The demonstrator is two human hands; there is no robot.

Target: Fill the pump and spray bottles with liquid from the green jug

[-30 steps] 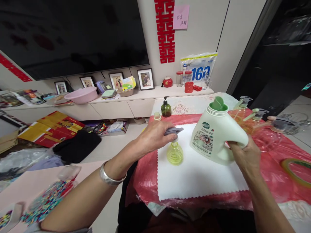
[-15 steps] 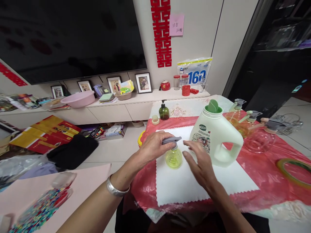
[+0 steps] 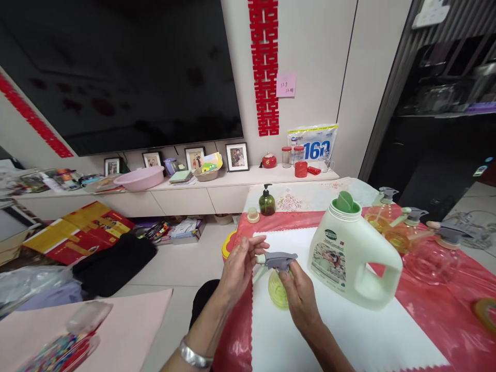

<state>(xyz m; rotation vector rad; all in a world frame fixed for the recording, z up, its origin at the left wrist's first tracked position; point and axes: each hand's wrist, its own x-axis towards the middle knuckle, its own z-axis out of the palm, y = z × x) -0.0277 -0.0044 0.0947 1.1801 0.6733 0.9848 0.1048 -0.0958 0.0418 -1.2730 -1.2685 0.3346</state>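
A small spray bottle of yellow-green liquid, with a grey trigger head, is over the white scalloped mat. My right hand wraps round its neck and trigger, hiding part of the body. The nozzle points left, toward my left hand. That hand, with a silver bangle on its wrist, is raised beside the nozzle, its fingers stretched out and holding nothing. Whether the fingertips touch the nozzle, I cannot tell. Right of my hands stands a large pale green jug, a green measuring cap in its mouth.
Several spray bottles line the right side of the red table cover. A dark green pump bottle and a small cap stand at the back left. A roll of tape lies at the far right.
My left hand has let go of the grey trigger head and opened. My right hand has closed on it. The nozzle has turned from pointing right to pointing left.
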